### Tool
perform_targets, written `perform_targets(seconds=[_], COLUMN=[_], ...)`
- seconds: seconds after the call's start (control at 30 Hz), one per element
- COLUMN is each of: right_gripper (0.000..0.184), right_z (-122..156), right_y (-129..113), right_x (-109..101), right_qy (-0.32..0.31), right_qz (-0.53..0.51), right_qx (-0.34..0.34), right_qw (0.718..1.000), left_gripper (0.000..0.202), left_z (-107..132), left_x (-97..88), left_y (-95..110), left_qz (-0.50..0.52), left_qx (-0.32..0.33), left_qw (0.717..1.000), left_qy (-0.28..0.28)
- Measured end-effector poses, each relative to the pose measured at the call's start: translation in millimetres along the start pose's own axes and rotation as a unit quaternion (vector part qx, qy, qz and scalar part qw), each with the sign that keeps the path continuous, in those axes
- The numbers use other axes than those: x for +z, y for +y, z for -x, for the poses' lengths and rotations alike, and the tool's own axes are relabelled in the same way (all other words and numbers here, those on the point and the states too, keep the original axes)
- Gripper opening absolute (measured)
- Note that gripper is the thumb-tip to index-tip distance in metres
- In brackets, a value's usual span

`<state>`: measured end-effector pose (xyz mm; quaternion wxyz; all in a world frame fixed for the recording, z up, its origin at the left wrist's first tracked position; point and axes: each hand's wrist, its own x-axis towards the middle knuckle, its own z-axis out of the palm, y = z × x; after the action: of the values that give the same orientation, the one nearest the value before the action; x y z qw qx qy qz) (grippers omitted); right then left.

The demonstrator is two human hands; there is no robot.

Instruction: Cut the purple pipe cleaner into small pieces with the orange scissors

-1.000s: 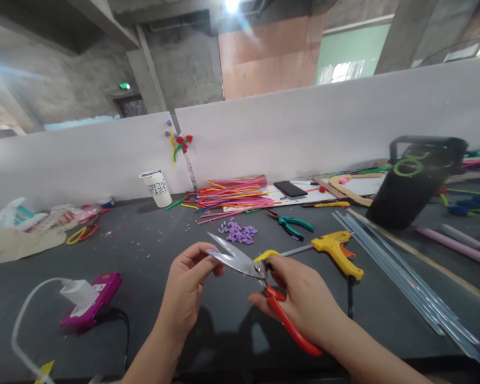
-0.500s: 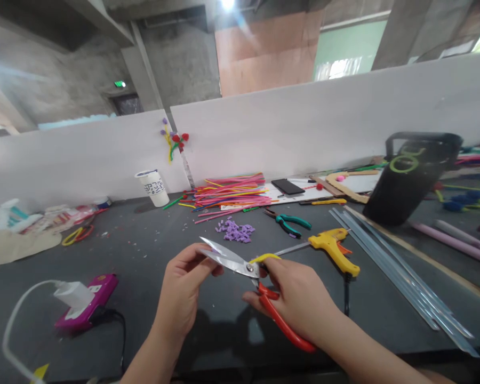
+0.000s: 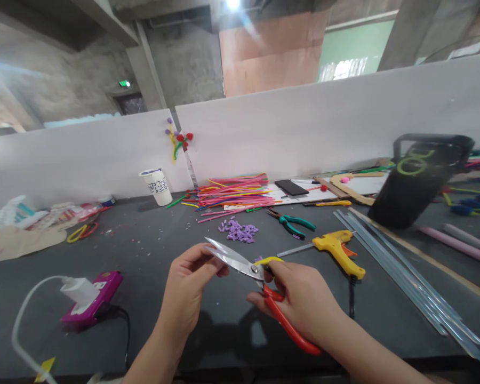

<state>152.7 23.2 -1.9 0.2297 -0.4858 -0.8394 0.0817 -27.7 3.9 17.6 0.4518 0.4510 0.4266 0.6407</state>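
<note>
My right hand is wrapped round the red and yellow handles of a pair of scissors, whose blades point left and stand slightly apart. Close to the blade tips is my left hand, its thumb and fingers closed in a pinch. Whatever it pinches is hidden behind the blades and fingertips. Beyond the scissors lies a small heap of cut purple pieces on the dark table. A single purple bit shows beside the yellow handle.
A yellow glue gun and teal-handled pliers lie to the right. Behind are a pile of pipe cleaners, a phone and a white cup. Clear sticks, a black bottle and a purple power strip flank my hands.
The whole view has shifted slightly, so everything sits a little further right. Both hands and the scissors keep nearly the same pose.
</note>
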Motion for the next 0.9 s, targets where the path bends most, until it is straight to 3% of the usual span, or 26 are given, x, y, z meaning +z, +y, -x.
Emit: perform_targets(seconds=[0.67,0.9], right_gripper=[0.040,0.038], right_z=[-2.0,-2.4], right_y=[1.3,0.4], right_x=[2.9,1.4], right_qy=[0.028,0.000], right_qz=[0.049,-0.024], right_qx=[0.014,0.028], right_qw=[0.998,0.999], left_gripper=[0.005,0.004], left_z=[-1.4,-2.7], left_x=[-3.9,-1.0], left_y=[-2.2,-1.5], left_qz=[-0.008,0.009], left_qx=[0.003,-0.017], left_qw=[1.000,1.000], left_qy=[-0.020,-0.001])
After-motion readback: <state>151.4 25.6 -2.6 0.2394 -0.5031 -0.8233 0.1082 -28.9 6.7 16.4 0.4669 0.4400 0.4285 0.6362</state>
